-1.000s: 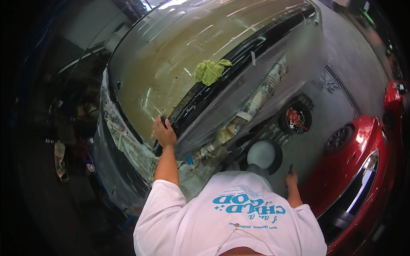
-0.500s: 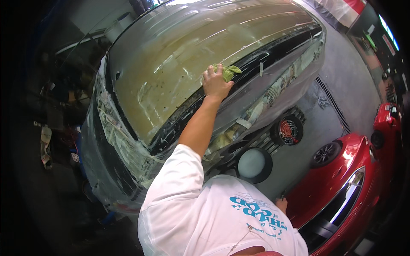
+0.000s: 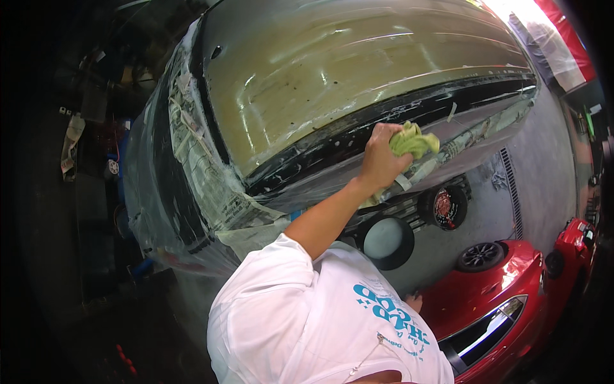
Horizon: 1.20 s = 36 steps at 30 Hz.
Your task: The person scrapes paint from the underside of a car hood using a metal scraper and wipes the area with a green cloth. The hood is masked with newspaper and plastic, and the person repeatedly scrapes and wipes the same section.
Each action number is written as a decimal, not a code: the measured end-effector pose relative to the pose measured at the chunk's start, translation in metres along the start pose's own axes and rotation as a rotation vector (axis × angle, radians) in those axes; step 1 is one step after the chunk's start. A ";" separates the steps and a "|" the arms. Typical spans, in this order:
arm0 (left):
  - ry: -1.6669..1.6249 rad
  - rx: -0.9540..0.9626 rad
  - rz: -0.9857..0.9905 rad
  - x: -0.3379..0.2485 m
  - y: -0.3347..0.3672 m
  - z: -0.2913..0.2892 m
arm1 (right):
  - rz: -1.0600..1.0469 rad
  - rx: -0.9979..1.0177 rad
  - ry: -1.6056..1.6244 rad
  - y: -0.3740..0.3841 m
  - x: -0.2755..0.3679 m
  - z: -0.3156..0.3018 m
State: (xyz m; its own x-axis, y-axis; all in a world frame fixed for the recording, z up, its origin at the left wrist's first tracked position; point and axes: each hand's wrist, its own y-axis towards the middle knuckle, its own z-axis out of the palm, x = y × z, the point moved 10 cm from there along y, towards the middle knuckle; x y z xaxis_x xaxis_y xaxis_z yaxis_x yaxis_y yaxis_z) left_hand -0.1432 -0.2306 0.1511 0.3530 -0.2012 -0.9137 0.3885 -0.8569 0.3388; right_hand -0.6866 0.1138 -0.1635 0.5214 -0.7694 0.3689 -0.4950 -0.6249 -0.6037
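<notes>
My left hand (image 3: 382, 155) is closed on a crumpled yellow-green cloth (image 3: 414, 141), which hangs over the outer side of a car's roof edge. Beneath it runs the black roof edge strip (image 3: 345, 141), wet and streaked with pale suds. Beyond lies the glossy olive-tan roof panel (image 3: 307, 83), with drops and small dark specks on it. Newspaper and clear plastic masking (image 3: 204, 173) cover the car below the roof. Low on the right, my right hand (image 3: 414, 301) shows only in part beside my shirt; its fingers cannot be made out.
Below the masked side stand a black tub of cloudy liquid (image 3: 387, 242) and a black round container with something red (image 3: 442, 207). A red car (image 3: 486, 281) is close on my right. A drain grate (image 3: 511, 192) crosses the grey floor. Dark clutter lines the left.
My left hand has drawn the cloth off the roof's edge, outward and toward me. The view has shifted, so the roof sits higher and farther right. My right hand stays low.
</notes>
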 end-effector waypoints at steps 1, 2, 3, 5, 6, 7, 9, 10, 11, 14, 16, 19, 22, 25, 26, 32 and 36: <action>-0.006 -0.006 0.008 0.000 -0.010 -0.007 | 0.011 -0.017 0.116 0.006 0.018 -0.003; -0.011 -0.010 0.015 0.004 -0.020 -0.016 | 0.008 -0.022 0.174 0.013 0.039 -0.007; -0.021 -0.012 0.021 0.007 -0.030 -0.025 | 0.008 -0.030 0.232 0.019 0.058 -0.013; 0.012 -0.060 0.045 0.014 -0.045 -0.053 | -0.102 -0.045 0.175 0.047 0.082 -0.017; 0.031 -0.095 0.118 0.015 -0.049 -0.072 | -0.164 -0.026 0.132 0.062 0.092 -0.016; 0.049 -0.127 0.187 0.018 -0.055 -0.090 | -0.220 -0.006 0.086 0.072 0.100 -0.015; 0.142 -0.213 0.196 0.034 -0.066 -0.123 | -0.305 -0.060 -0.114 0.075 0.120 -0.017; 0.236 -0.244 0.221 0.040 -0.070 -0.138 | -0.320 -0.038 -0.098 0.071 0.128 -0.015; 0.268 -0.245 0.238 0.045 -0.070 -0.148 | -0.327 -0.022 -0.071 0.066 0.133 -0.011; 0.393 -0.280 0.239 0.063 -0.074 -0.172 | -0.194 0.069 0.005 0.008 0.183 -0.006; 0.457 -0.304 0.228 0.075 -0.081 -0.180 | -0.160 0.072 0.002 0.000 0.199 -0.007; 0.497 -0.294 0.192 0.086 -0.085 -0.174 | -0.177 0.093 -0.054 0.000 0.209 -0.004; 0.503 -0.288 0.260 0.085 -0.080 -0.163 | -0.319 -0.001 -0.122 0.032 0.187 0.001; 0.474 -0.253 0.297 0.088 -0.078 -0.162 | -0.267 -0.011 -0.148 0.018 0.213 -0.009; 0.461 -0.259 0.301 0.091 -0.077 -0.163 | -0.223 0.002 -0.137 0.009 0.224 -0.016; 0.488 -0.247 0.262 0.103 -0.077 -0.166 | -0.188 -0.304 -0.209 0.007 0.210 -0.073; 0.496 -0.312 0.261 0.098 -0.079 -0.167 | -0.048 -0.488 -0.160 0.009 0.165 -0.116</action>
State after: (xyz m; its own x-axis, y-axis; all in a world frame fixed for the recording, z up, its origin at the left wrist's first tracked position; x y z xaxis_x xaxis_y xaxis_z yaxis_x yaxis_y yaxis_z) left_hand 0.0027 -0.1038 0.0719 0.7920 -0.0770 -0.6056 0.4400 -0.6157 0.6537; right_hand -0.6858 -0.0346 -0.0259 0.6328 -0.7320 0.2523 -0.7144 -0.6777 -0.1744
